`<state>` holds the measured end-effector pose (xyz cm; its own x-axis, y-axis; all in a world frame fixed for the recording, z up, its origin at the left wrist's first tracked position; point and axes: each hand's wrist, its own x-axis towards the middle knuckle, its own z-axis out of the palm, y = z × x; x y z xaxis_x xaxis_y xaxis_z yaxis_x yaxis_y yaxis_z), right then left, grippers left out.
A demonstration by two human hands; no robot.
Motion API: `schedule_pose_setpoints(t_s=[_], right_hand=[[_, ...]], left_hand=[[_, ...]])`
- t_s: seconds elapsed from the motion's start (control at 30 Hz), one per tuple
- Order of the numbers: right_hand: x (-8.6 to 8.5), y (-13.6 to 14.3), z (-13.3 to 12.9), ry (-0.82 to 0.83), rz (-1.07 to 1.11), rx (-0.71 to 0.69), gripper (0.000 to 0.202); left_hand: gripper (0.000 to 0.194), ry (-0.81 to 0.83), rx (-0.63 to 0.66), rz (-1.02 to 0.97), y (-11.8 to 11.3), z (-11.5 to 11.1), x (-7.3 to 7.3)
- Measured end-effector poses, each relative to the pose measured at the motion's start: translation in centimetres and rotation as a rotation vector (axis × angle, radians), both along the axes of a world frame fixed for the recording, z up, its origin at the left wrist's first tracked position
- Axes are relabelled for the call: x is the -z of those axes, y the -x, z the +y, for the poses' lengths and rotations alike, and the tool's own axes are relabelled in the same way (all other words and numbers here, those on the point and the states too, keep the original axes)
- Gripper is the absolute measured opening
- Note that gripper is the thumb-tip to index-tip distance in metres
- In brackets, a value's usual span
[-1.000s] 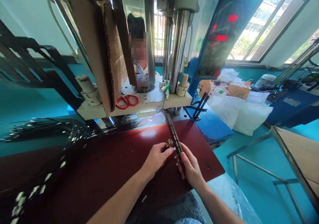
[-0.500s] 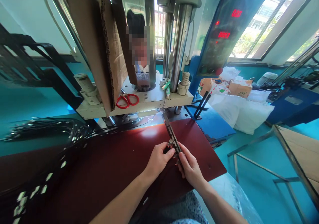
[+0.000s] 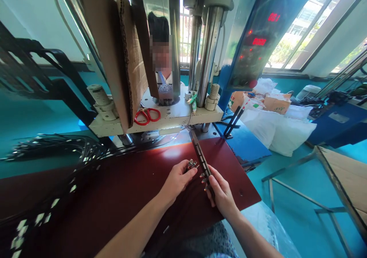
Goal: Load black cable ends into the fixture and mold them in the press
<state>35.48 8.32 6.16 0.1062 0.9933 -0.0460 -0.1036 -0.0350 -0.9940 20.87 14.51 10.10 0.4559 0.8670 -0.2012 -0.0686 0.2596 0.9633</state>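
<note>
My right hand (image 3: pixel 222 191) is closed around the lower end of a long, dark slotted metal bar (image 3: pixel 200 155), which slants up toward the press. Small metal pieces stick out from the bar's left side near my fingers. Between thumb and fingertips, my left hand (image 3: pixel 178 179) pinches several small metal connectors (image 3: pixel 192 164), just left of the bar and apart from it. Black cables lie dark under my hands, and whether they join the connectors is hard to see. Both hands are above a dark red board (image 3: pixel 137 185).
Ahead stands a press with a cream plate (image 3: pixel 183 114), carrying red-handled scissors (image 3: pixel 147 116) and a cardboard sheet (image 3: pixel 114 55). Black cables (image 3: pixel 83 151) lie left. A blue control panel (image 3: pixel 249 59) with red digits rises right, above a blue box (image 3: pixel 243 139). A metal frame (image 3: pixel 301 191) stands right.
My left hand has drawn back a little left from the bar, with the connectors in its fingertips. More of the bar's slots show. The panel's red digits differ and more red lights are lit.
</note>
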Motion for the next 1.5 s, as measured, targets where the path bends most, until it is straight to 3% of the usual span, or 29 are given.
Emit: schedule_pose_setpoints(t_s=[0.27,0.53,0.77,0.97,1.13,1.5], right_hand=[[0.1,-0.2,0.0,0.023,-0.038,-0.031,0.048],[-0.6,0.4,-0.1,-0.016,-0.195,-0.051,0.05],[-0.1,-0.2,0.0,0.015,-0.094,-0.053,0.048],[-0.2,-0.7,0.0,0.016,-0.075,-0.123,0.05],[-0.2,-1.0,0.1,0.037,-0.095,-0.169,0.05],[-1.1,-0.2,0.7,-0.018,-0.323,-0.237,0.049]], left_hand=[[0.033,-0.026,0.013,0.034,-0.5,0.3,1.1],[0.024,-0.179,-0.036,0.056,-0.6,0.4,0.6],[0.034,-0.101,-0.153,0.118,0.3,1.0,0.3],[0.031,-0.089,0.051,0.064,0.5,1.4,0.5],[0.032,0.023,0.048,0.08,0.7,1.5,0.2],[0.038,-0.011,0.045,0.105,1.1,1.9,1.2]])
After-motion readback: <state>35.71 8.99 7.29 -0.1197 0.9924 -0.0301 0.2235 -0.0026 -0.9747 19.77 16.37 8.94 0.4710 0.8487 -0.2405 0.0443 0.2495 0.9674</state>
